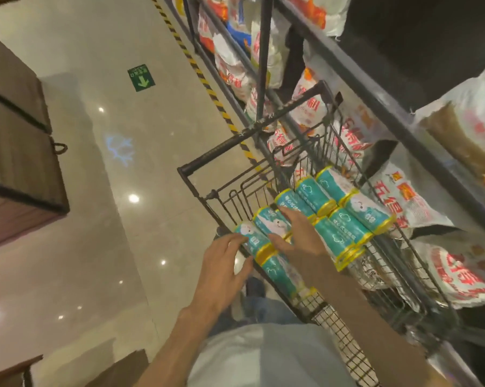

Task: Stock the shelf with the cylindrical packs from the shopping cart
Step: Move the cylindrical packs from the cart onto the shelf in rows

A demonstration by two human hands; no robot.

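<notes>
Several teal cylindrical packs (336,216) with yellow ends lie stacked in a black wire shopping cart (227,148) at the middle of the view. My left hand (221,270) reaches to the nearest teal pack (252,238) at the cart's left edge, fingers spread and touching its side. My right hand (297,233) lies flat on top of the packs, fingers apart, gripping nothing. The dark metal shelf (375,99) runs along the right, right beside the cart.
White sacks with red print (403,202) fill the shelf levels to the right and behind the cart. A yellow-black floor stripe (205,79) runs along the shelf base. A brown cabinet (17,152) stands at left across the shiny tiled aisle.
</notes>
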